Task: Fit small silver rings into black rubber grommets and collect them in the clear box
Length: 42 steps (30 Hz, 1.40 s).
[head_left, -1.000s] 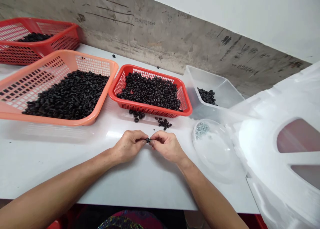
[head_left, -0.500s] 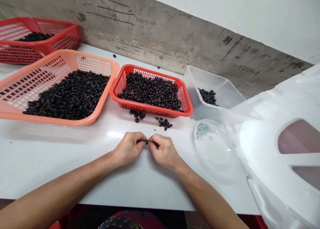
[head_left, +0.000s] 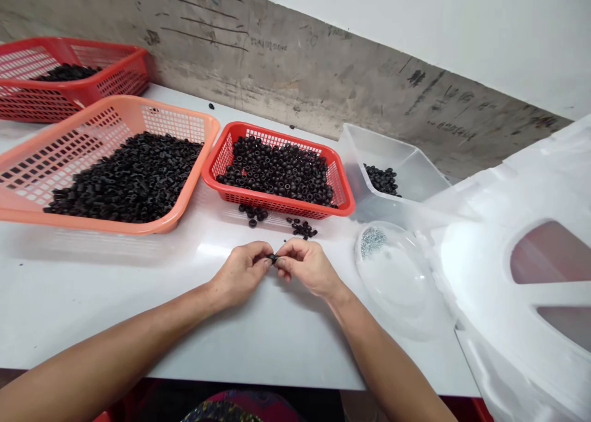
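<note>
Small black part [head_left: 273, 259], rounded, pinched between fingertips of left hand [head_left: 241, 272] and right hand [head_left: 308, 266] above worktop's front edge.

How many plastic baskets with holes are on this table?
3: a red basket at the back left, an orange basket in front of it, and a smaller red basket right of the orange one.

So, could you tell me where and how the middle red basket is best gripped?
I'd grip the middle red basket by its rim's short ends, one hand each, from above: the rim flares outward, though the left end crowds the orange basket.
</note>
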Motion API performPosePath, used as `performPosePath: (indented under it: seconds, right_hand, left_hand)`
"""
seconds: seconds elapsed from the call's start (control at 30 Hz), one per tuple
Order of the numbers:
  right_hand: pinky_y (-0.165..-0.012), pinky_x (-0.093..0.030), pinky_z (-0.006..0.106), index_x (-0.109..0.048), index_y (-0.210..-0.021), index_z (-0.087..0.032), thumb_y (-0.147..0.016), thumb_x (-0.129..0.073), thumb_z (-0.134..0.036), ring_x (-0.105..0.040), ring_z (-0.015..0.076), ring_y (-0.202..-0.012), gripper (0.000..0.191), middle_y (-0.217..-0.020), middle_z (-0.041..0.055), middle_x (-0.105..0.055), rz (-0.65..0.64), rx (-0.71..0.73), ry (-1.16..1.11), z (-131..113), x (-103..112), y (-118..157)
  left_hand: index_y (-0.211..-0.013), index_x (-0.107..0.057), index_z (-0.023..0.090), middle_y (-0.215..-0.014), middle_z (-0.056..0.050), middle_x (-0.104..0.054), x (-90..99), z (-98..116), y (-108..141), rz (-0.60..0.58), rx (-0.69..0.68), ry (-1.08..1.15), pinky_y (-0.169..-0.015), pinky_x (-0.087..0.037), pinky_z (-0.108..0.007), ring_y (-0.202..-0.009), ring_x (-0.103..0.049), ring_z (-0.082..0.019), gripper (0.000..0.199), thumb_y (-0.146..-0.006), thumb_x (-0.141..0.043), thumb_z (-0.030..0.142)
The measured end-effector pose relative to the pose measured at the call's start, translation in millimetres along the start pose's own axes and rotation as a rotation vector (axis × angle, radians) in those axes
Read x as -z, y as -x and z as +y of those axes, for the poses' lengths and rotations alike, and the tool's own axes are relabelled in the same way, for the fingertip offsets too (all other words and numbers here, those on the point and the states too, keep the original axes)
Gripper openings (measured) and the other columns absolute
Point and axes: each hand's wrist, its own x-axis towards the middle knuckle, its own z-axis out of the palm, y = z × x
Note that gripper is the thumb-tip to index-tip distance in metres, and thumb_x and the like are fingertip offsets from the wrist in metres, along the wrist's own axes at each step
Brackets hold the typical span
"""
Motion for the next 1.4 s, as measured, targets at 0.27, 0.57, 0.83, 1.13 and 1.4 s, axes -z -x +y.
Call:
performPosePath:
  seconds: [0.27, 0.57, 0.83, 1.13, 1.4]
  right_hand:
    - [-0.054, -0.039, 0.022, -0.064, -0.071, -0.018, -0.075, -0.055, -0.019, -0.049, 0.011, -0.057, 0.01, -0.061, -0.0012, -0.057, 0.222, 0.238, 0.452, 2.3, -4.2, 5.4]
    - [-0.054, -0.037, 0.02, -0.055, -0.073, -0.017, -0.074, -0.05, -0.012, -0.043, 0.0083, -0.053, 0.007, -0.058, -0.0044, -0.049, 0.238, 0.359, 0.587, -2.1, -4.2, 11.8]
    - [-0.056, -0.036, 0.02, -0.056, -0.067, -0.016, -0.074, -0.046, -0.008, -0.046, 0.0089, -0.057, 0.014, -0.061, -0.0014, -0.053, 0.151, 0.446, 0.666, -0.3, -1.4, 12.8]
    - [-0.044, -0.03, 0.017, -0.055, -0.066, -0.015, -0.07, -0.053, -0.012, -0.036, 0.0057, -0.047, 0.005, -0.053, -0.0058, -0.045, 0.023, 0.186, 0.387, 5.5, 0.4, 4.4]
    - [-0.05, -0.032, 0.02, -0.051, -0.061, -0.016, -0.072, -0.048, -0.008, -0.041, 0.007, -0.052, 0.014, -0.055, -0.0038, -0.048, 0.1, 0.377, 0.59, 2.6, -10.0, 7.6]
  left_hand:
    - [-0.083, -0.058, 0.016, -0.068, 0.002, -0.052, -2.6, -3.6, -3.4, 0.049, 0.063, 0.077, -0.06, -0.036, -0.025, -0.064, -0.046, -0.012, 0.012, -0.079, -0.05, 0.025]
    - [-0.086, -0.059, 0.016, -0.062, 0.004, -0.048, 0.0, 1.1, -3.5, 0.0, 0.028, -0.054, -0.06, -0.036, -0.025, -0.06, -0.043, -0.011, 0.015, -0.08, -0.046, 0.02]
    - [-0.085, -0.061, 0.016, -0.062, 0.003, -0.053, -1.7, -4.8, -2.8, -0.007, 0.01, -0.077, -0.059, -0.037, -0.024, -0.059, -0.046, -0.011, 0.017, -0.079, -0.046, 0.018]
    - [-0.078, -0.063, 0.014, -0.057, 0.003, -0.052, 6.1, 3.0, -0.6, -0.063, 0.097, -0.03, -0.052, -0.035, -0.023, -0.053, -0.044, -0.01, 0.016, -0.072, -0.048, 0.017]
    - [-0.075, -0.059, 0.014, -0.059, 0.003, -0.052, 2.5, -1.1, 0.2, 0.01, 0.068, -0.095, -0.053, -0.036, -0.023, -0.054, -0.044, -0.01, 0.014, -0.074, -0.046, 0.015]
